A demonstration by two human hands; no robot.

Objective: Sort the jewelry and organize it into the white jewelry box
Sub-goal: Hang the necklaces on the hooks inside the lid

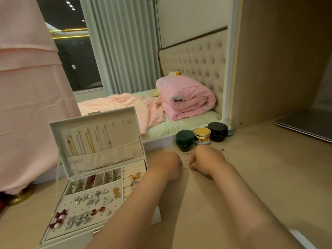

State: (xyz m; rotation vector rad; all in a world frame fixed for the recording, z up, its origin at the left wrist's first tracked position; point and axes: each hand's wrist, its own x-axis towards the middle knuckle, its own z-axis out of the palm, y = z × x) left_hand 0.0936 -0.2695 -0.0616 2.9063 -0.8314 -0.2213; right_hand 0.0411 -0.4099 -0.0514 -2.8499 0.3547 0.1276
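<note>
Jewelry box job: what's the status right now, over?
Left hand and right hand curled on the table, contents hidden. White jewelry box open, earrings and necklaces inside. Three jars close behind the hands.

Warm, dim indoor light is cast from above, and only soft shadows are laid on the bench [251, 177]. Ceiling lamps are mirrored as small glare spots in the dark window [75, 51]. Straight lines are bowed toward the frame edges by wide-angle distortion, and fine detail is softened throughout.

The white jewelry box [71, 239] stands open, earrings [89, 202] pinned across its tray and, seemingly, necklaces [89, 141] hanging inside the lid [127, 135].
</note>
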